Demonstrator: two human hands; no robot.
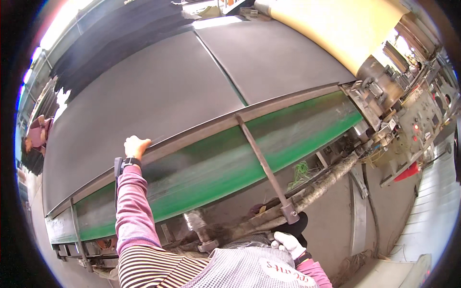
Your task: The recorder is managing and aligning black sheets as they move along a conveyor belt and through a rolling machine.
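A broad dark grey sheet (144,96) lies over the table. At its near edge is my left hand (136,147), bare, with a dark band on the wrist and the fingers curled closed at the sheet's rim. A second dark sheet (283,57) lies to the right, past a narrow gap. Down by my waist, against my checked apron (240,261), rests my right hand (289,245) in a white glove. Its fingers are bent inward, and whatever they may hold is hidden.
A metal rail (201,132) borders the table above a green belt (206,177). A rod (261,161) slants down to a long roller (326,175). Machinery with a control panel (418,127) and a yellow roll (331,24) stand right. Another person (38,134) is at far left.
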